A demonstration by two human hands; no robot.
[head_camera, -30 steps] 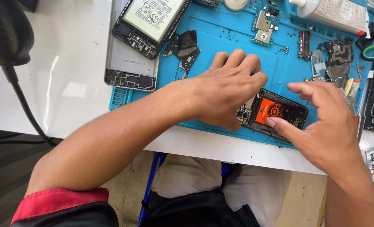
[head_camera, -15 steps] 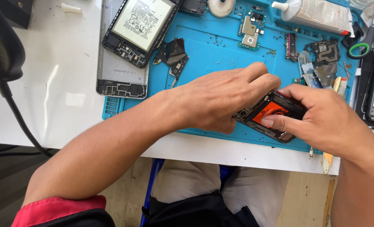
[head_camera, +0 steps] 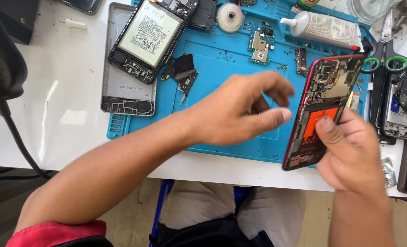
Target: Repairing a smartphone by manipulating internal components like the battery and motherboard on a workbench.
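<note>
Far left, a black cable (head_camera: 16, 137) trails off the tabletop (head_camera: 52, 123) edge. A grey back cover (head_camera: 125, 87) lies there too, with an opened phone with its battery showing (head_camera: 151, 34) lying across it and reaching onto the blue mat (head_camera: 222, 68).

Mid-scene, the left hand (head_camera: 240, 110) hovers over the mat, its grip apart and holding nothing. Its fingers are loosely curled, its thumb pointing at the red-framed phone (head_camera: 324, 110). It blurs at the edges, so just how close the fingertips sit I can't tell.

Right of it, that red-framed phone stands tilted on edge, lifted off the mat, bare circuit boards and orange patch facing the camera. The right hand (head_camera: 350, 151) is clamped on its lower part, thumb pressed on the orange.

Risks, as I judge them: a one-handed hold low on a tilted phone could let it slip down onto the loose circuit board (head_camera: 260, 43) or the tiny screws scattered on the mat. A thumb pressing exposed parts could strain them. The glue tube (head_camera: 327, 29) and scissors (head_camera: 386, 50) sit far right, close enough to be knocked.
</note>
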